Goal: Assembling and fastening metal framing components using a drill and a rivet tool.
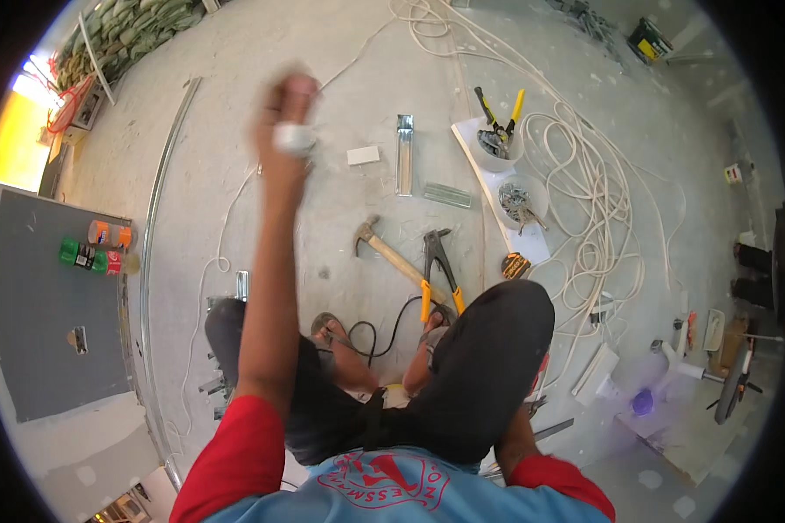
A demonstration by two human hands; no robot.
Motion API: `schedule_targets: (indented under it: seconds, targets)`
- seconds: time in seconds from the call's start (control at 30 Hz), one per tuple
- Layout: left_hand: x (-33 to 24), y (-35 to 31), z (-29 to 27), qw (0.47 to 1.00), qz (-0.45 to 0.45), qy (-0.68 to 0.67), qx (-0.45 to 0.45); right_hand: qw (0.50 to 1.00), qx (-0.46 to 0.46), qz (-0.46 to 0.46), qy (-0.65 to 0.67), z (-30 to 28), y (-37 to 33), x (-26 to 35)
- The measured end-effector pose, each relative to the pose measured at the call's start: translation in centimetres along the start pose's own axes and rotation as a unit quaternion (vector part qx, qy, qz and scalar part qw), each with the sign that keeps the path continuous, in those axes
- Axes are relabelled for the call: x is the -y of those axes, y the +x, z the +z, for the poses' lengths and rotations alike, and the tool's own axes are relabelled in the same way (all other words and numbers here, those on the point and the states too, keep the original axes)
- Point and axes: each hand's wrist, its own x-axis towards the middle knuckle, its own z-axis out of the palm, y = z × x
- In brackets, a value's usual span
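Note:
My left arm stretches forward over the floor. My left hand is smeared by motion, so I cannot make out its fingers or anything in them; a white band circles the wrist. Nearest to it on the floor lies a small white block, with a shiny metal channel piece to the right. My right forearm drops beside my right thigh, and the hand is hidden. A claw hammer with a wooden handle and a yellow-handled plier-like tool lie before my feet.
To the right, a white board carries a tub of metal fasteners and a tub with yellow-and-black-handled pliers. A tape measure sits nearby. White cable sprawls in loops. A long metal track and plastic bottles are left.

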Motion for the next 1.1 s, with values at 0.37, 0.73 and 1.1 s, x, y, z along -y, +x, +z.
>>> schedule_targets:
  seconds: [0.37,0.73,1.1]
  targets:
    - [35.4,-9.5,12.7,0.814,-0.289,0.474,0.172,0.991,0.021,-0.119,0.053,2.7,5.4,11.8]
    - [32.9,-4.7,7.1,0.771,-0.36,0.433,0.298,0.848,0.108,-0.488,-0.177,23.5,19.6,29.7]
    - [10.4,-3.9,-1.2,0.758,0.033,0.574,0.309,0.826,0.104,-0.505,-0.226,24.2,20.8,26.2]
